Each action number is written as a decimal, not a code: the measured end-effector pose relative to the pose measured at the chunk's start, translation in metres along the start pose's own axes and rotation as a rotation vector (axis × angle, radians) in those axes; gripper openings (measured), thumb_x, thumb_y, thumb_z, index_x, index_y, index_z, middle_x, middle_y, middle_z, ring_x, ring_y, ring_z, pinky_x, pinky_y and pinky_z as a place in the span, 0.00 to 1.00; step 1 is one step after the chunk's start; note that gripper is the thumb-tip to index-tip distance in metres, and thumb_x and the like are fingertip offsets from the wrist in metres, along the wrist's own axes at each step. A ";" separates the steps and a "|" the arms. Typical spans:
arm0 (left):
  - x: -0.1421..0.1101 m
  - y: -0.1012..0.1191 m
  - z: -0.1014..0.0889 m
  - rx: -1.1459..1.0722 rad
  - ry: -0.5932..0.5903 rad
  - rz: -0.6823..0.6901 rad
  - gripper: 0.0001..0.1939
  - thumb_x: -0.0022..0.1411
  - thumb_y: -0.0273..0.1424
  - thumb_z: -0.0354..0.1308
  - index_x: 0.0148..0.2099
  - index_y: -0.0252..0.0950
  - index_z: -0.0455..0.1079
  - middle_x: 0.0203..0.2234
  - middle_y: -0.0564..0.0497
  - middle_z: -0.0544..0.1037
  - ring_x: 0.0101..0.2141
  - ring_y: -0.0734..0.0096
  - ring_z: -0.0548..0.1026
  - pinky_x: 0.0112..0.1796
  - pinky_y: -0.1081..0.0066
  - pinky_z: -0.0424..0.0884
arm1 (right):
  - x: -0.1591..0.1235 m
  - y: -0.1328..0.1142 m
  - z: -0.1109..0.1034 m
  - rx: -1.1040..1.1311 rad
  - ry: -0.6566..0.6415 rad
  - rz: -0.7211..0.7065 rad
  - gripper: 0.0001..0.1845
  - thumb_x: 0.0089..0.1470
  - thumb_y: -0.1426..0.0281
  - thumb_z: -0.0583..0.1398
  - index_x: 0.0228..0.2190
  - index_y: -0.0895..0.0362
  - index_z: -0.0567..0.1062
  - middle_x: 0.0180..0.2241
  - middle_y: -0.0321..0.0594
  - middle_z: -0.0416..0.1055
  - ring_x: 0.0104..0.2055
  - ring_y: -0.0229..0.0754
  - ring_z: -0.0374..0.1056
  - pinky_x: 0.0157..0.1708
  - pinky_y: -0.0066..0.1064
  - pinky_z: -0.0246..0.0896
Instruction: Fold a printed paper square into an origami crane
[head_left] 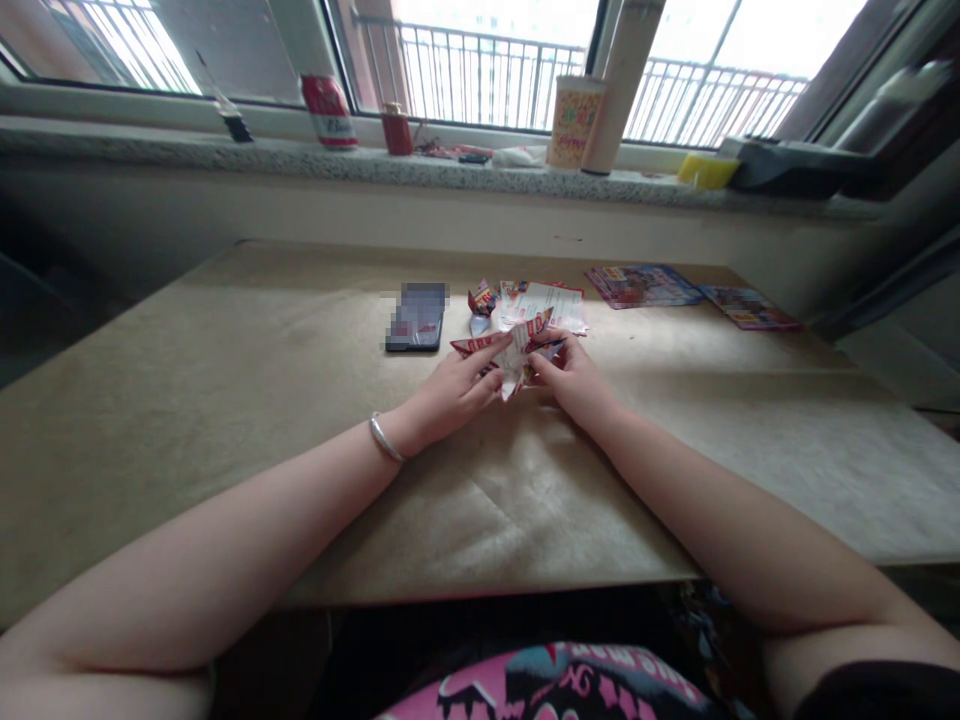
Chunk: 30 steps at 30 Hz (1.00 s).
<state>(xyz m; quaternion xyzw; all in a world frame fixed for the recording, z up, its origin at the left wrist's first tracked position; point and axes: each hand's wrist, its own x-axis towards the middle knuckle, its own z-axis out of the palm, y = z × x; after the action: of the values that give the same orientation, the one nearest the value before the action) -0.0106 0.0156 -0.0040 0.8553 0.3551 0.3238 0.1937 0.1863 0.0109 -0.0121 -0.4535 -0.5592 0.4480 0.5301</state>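
Observation:
Both hands hold a sheet of printed paper (513,362), partly folded, with pointed corners sticking up and a pale inner face towards me. My left hand (461,385) grips its left side, fingers laid over the paper. My right hand (574,375) pinches its right side between thumb and fingers. Just behind the paper lie a stack of printed sheets (559,303) and a small folded paper piece (482,298) with colourful print. A dark phone (417,318) rests flat on the table, left of the paper.
Colourful printed cards (646,285) lie at the table's back right, with more cards (750,307) beside them. On the windowsill (450,172) stand a red-and-white can (328,112), a red bottle (396,130), a patterned paper cup (574,122) and a yellow object (706,170).

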 end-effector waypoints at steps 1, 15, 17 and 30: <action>0.000 -0.001 -0.001 -0.061 0.068 0.011 0.26 0.68 0.42 0.46 0.64 0.37 0.59 0.61 0.41 0.62 0.62 0.54 0.58 0.62 0.53 0.54 | 0.000 0.000 0.000 0.017 0.005 0.003 0.21 0.43 0.58 0.63 0.36 0.52 0.63 0.35 0.33 0.67 0.32 0.36 0.67 0.30 0.31 0.71; -0.003 0.002 0.005 -0.416 0.120 -0.001 0.47 0.59 0.41 0.62 0.68 0.43 0.35 0.61 0.37 0.56 0.57 0.56 0.66 0.56 0.56 0.67 | -0.002 -0.001 0.000 0.004 -0.023 0.020 0.25 0.44 0.55 0.65 0.39 0.52 0.63 0.38 0.35 0.66 0.36 0.38 0.69 0.33 0.35 0.73; -0.003 0.003 0.002 -0.352 0.170 0.023 0.42 0.60 0.41 0.61 0.67 0.41 0.40 0.60 0.38 0.58 0.57 0.57 0.65 0.56 0.57 0.66 | -0.003 0.000 -0.001 -0.079 -0.036 -0.028 0.25 0.45 0.56 0.65 0.41 0.53 0.64 0.39 0.38 0.66 0.37 0.40 0.69 0.33 0.34 0.72; 0.000 -0.003 -0.001 -0.014 0.137 0.024 0.20 0.55 0.35 0.64 0.49 0.38 0.66 0.48 0.44 0.66 0.51 0.60 0.66 0.54 0.58 0.68 | -0.007 0.002 -0.001 -0.171 -0.082 -0.105 0.24 0.47 0.55 0.64 0.43 0.51 0.65 0.38 0.36 0.69 0.32 0.38 0.67 0.31 0.33 0.70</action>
<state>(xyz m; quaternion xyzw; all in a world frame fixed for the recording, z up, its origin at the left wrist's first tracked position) -0.0131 0.0175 -0.0051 0.8337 0.3551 0.3866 0.1711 0.1879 0.0045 -0.0148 -0.4486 -0.6394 0.3885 0.4889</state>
